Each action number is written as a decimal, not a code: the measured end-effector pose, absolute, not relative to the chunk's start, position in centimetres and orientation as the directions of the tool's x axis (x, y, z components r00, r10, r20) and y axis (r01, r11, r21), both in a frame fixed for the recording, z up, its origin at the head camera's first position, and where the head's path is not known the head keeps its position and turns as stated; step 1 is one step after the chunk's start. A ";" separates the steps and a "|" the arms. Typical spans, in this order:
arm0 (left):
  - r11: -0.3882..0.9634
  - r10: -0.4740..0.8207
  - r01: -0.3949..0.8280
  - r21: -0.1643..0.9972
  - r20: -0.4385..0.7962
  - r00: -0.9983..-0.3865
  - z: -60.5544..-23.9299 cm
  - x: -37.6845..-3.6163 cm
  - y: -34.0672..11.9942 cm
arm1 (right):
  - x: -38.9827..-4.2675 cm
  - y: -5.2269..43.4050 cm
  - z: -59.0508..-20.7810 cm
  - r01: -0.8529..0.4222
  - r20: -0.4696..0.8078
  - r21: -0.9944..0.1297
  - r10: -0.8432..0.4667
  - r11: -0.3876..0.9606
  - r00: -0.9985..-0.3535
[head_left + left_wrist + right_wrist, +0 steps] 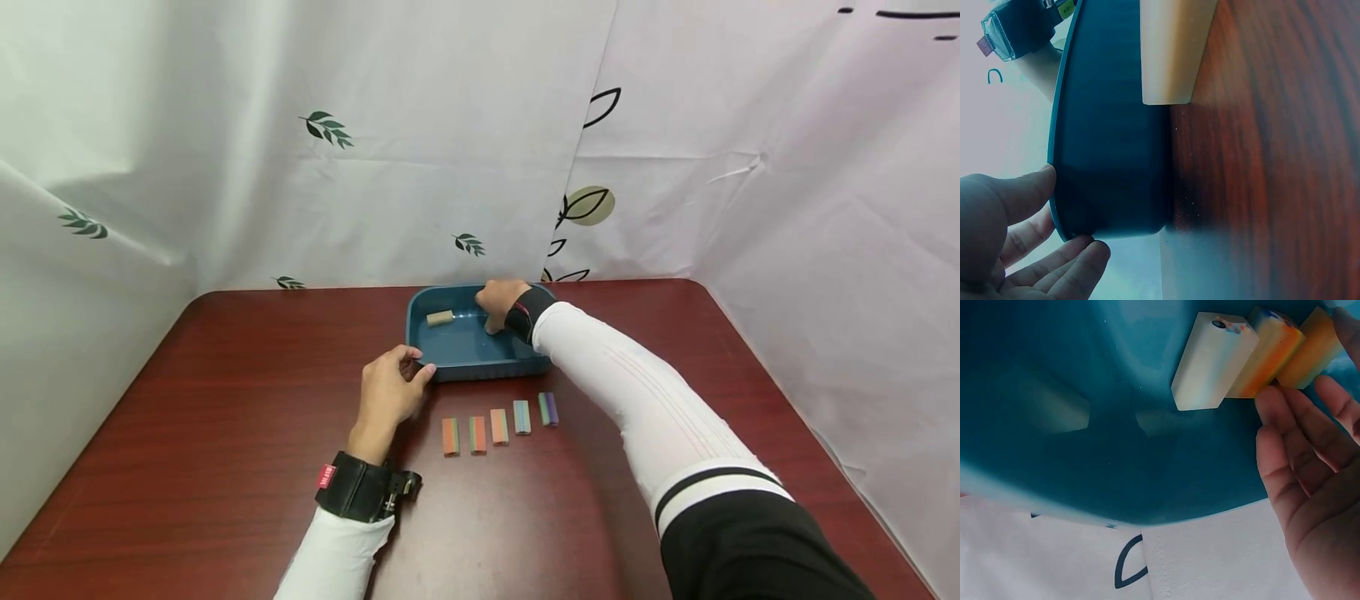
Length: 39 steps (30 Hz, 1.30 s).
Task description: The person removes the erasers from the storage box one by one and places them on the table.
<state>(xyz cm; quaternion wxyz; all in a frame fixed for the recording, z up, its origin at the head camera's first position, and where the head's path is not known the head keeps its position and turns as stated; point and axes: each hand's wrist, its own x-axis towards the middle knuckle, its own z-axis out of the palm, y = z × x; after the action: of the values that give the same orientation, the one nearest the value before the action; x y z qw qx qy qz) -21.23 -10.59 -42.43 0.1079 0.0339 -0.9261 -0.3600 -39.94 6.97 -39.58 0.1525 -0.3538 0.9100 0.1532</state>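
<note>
Item: blue tray [457,346] on tabletop [225,417]; my left hand [388,392] pinches its near-left corner; my right hand [501,304], fingers relaxed, inside tray beside blocks [1254,353]

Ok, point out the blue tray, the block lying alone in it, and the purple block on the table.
Tray [480,367], head view, front wall.
Block in tray [440,317], head view, its middle.
Purple block [549,409], head view, top face.
</note>
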 end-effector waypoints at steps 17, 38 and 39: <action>0.740 -0.132 0.040 0.671 0.203 -0.970 -42.3 -21.2 -10.3 | -39.8 8.2 -38.4 -0.614 -0.341 -0.084 -0.602 0.785 -0.722; 0.729 -0.130 0.019 0.684 0.166 -0.978 -42.3 -20.7 -10.5 | -36.6 10.5 -35.7 -0.635 -0.188 -0.254 -0.681 0.730 -0.708; 0.731 -0.127 0.020 0.682 0.165 -0.978 -42.3 -20.7 -10.6 | -36.4 10.6 -35.6 -0.633 -0.176 -0.262 -0.680 0.729 -0.711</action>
<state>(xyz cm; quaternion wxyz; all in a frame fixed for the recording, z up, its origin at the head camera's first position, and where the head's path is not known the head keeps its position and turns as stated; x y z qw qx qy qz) -20.72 -10.56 -42.29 0.1007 0.0288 -0.9250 -0.3653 -36.36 10.61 -35.60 0.1310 -0.3566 0.9205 -0.0913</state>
